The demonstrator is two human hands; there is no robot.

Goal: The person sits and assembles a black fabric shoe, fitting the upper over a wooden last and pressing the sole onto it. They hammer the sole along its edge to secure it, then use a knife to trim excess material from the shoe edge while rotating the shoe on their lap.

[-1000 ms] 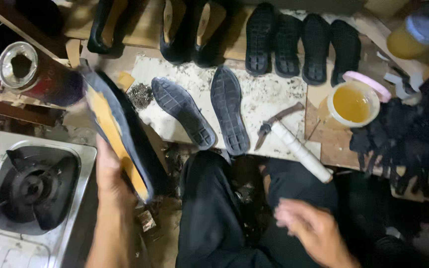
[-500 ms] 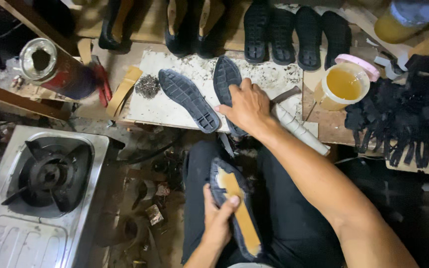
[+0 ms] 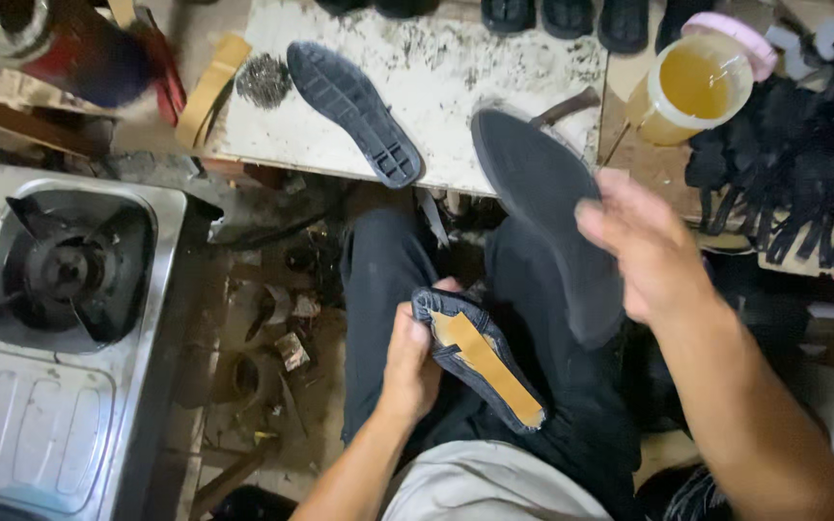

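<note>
My left hand (image 3: 411, 357) grips a dark shoe upper (image 3: 480, 355) turned bottom up over my lap, its tan insole board showing. My right hand (image 3: 647, 253) holds a black rubber sole (image 3: 544, 212) lifted off the workboard and tilted above my knees, blurred by motion. A second black sole (image 3: 351, 109) lies tread up on the stained white workboard (image 3: 494, 77).
A cup of yellow glue (image 3: 695, 85) with a pink lid stands at the board's right. Black shoe parts (image 3: 803, 164) are piled further right. A single gas burner (image 3: 65, 265) sits on the left. A tin can (image 3: 12, 29) and tan insole strips (image 3: 207, 89) lie at upper left.
My right hand has picked one black sole off the workboard and brought it toward my lap. My left hand has kept the shoe upper over my legs.
</note>
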